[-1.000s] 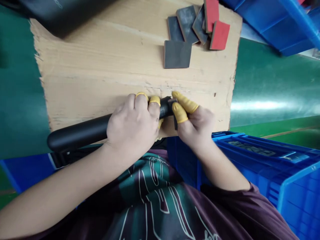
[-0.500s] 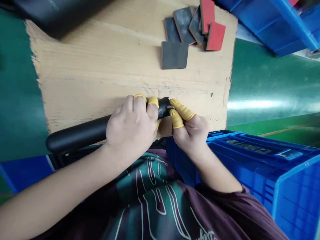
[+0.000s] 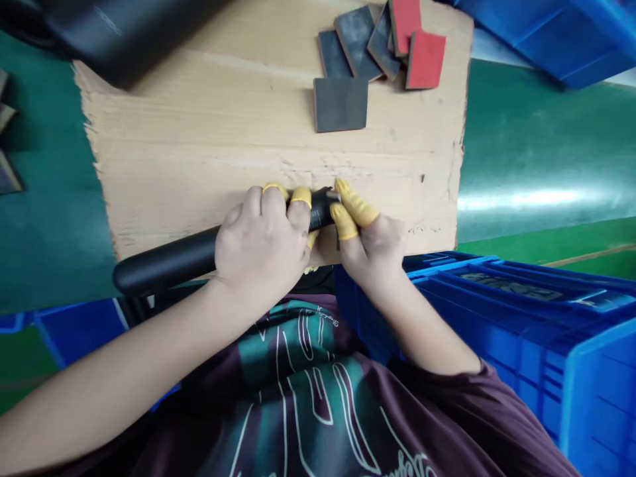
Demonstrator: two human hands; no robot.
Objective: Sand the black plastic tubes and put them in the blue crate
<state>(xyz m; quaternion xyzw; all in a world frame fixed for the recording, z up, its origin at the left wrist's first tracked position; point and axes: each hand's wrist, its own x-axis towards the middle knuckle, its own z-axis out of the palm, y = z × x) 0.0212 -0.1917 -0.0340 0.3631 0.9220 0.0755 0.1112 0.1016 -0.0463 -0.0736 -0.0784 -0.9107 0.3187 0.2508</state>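
Note:
A smooth black tube (image 3: 166, 260) lies slantwise over the near edge of the cardboard sheet, its rounded end to the left. My left hand (image 3: 263, 235), with yellow finger cots on its fingertips, is wrapped over the tube near its right end. Small pale print shows on the tube beside those fingers. At the right end, my right hand (image 3: 370, 232) has thumb and finger, both in yellow cots, pinched on a small flat pad (image 3: 334, 197). Only the pad's edge shows, against the tube's end; the fingers cover the rest.
Several dark grey pads (image 3: 340, 105) and red pads (image 3: 426, 59) lie on the cardboard sheet (image 3: 209, 146). A large black part (image 3: 124, 40) rests at the upper left. Blue crates (image 3: 527, 331) stand at the right, over the green surface (image 3: 521, 146).
The view has shifted slightly, bringing more of the left side into sight. My right fingers have moved up a little at the tube's end; my left hand keeps its grip.

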